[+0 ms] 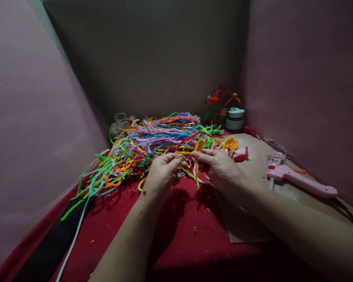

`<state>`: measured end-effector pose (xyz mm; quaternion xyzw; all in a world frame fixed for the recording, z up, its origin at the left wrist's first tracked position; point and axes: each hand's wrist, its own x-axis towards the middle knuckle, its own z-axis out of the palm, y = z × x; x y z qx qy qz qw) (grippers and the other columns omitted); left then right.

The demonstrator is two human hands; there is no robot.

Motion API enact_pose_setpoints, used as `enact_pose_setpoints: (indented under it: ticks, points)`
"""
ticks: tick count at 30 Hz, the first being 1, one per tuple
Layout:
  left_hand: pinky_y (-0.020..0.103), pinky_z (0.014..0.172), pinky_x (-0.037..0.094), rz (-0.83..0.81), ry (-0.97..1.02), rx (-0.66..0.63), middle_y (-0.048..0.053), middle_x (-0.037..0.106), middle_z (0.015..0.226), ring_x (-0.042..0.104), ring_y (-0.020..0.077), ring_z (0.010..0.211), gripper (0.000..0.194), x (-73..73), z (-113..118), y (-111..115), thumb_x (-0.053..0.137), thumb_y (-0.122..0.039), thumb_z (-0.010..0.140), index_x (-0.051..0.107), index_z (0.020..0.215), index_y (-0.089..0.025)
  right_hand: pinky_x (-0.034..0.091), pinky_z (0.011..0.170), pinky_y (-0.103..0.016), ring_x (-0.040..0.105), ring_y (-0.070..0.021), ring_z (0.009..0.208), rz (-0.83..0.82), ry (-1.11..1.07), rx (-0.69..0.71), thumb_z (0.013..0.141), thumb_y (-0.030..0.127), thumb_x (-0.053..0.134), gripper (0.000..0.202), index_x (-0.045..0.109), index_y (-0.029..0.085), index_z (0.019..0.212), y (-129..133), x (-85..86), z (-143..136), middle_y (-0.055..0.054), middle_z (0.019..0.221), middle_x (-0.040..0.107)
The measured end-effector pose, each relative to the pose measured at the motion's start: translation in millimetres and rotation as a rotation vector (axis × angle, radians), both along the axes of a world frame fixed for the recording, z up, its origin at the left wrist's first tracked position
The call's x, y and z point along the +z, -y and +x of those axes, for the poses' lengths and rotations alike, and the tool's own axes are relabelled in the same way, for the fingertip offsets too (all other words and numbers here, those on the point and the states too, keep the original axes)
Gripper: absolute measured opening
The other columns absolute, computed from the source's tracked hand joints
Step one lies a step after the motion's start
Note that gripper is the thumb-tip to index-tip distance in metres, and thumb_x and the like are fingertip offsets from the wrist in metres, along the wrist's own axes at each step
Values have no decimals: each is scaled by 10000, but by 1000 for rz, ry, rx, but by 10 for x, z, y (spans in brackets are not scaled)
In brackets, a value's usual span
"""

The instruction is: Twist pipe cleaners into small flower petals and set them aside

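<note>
Between my two hands is an orange pipe cleaner (199, 145), bent into a loop at the top with a strand running left and another hanging down. My right hand (219, 166) pinches it near the bend. My left hand (166, 172) has its thumb and forefinger closed at the left strand's end. Just behind my hands spreads a large heap of coloured pipe cleaners (164, 133). To the right of my right hand lie an orange looped pipe-cleaner piece (231, 144) and a small red piece (241, 156).
A pink glue gun (302, 178) rests on a brown board (253, 156) at the right, its cord trailing off. Behind stand a pale-green-lidded container (235, 118) and red and orange pipe-cleaner flowers (220, 98). A white cable (76, 231) crosses the red cloth (182, 243) at left.
</note>
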<state>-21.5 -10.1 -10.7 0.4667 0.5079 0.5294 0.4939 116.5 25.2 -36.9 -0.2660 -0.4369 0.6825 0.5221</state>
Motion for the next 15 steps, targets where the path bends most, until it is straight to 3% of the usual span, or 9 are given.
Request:
enact_pose_setpoints:
  ticks: [3,5,10,15]
  points:
    - [171,353,224,-72,-164,-191,-38,468,458,341,39,348,275,-23,85,34,656,-383,663,573,677,-121,283,481,-223,405,-60,504,10,-9,-6,632,277,721,218,578,124,693,19,-1,2,21,590,509]
    - [179,362,220,-23,-265,-186,-52,423,426,317,39,351,254,-17,134,58,643,-361,672,567,621,-123,324,514,-225,449,-71,537,21,-6,-6,613,281,731,233,592,124,717,25,-15,5,16,620,538]
    - [195,473,340,148,-459,-147,-29,505,505,417,71,470,165,23,106,43,627,-290,670,632,637,-129,314,511,-236,427,-70,515,74,119,-62,613,308,710,223,595,122,655,-22,-65,25,25,582,523]
    - [213,600,425,139,-251,-197,25,623,775,535,106,653,310,39,10,13,694,-308,633,634,882,-135,247,479,-240,359,-60,468,74,217,-49,635,311,676,211,576,127,608,43,49,33,35,525,481]
